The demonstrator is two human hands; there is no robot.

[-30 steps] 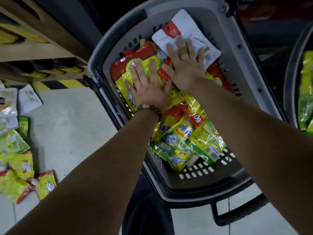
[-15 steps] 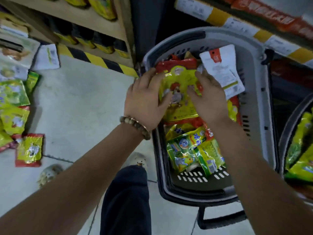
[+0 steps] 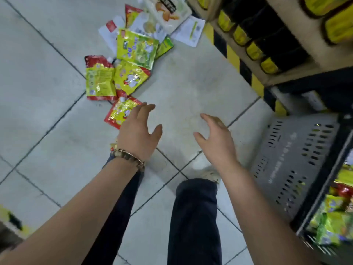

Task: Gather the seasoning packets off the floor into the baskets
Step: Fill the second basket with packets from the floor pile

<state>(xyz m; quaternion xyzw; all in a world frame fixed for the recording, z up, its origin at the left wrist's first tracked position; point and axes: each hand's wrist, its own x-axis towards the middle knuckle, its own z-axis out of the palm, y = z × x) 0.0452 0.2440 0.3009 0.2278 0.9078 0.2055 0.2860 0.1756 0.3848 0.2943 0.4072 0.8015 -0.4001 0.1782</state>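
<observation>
Below, floor point(image 3: 191, 83): pale tiles beside a store shelf point(image 3: 286, 60).
Basket point(image 3: 298, 161): grey, at the right edge, with packets inside.
Seasoning packets point(image 3: 131, 48): a loose heap on the tiles, ahead and left of both hands.
Right hand point(image 3: 217, 142): fingers loosely spread, holding nothing, over bare tile between heap and basket.
Left hand point(image 3: 138, 132): spread and empty, just beside the nearest packet point(image 3: 119, 111); contact cannot be told.
Bracelet point(image 3: 129, 156): beaded, on the left wrist.
</observation>
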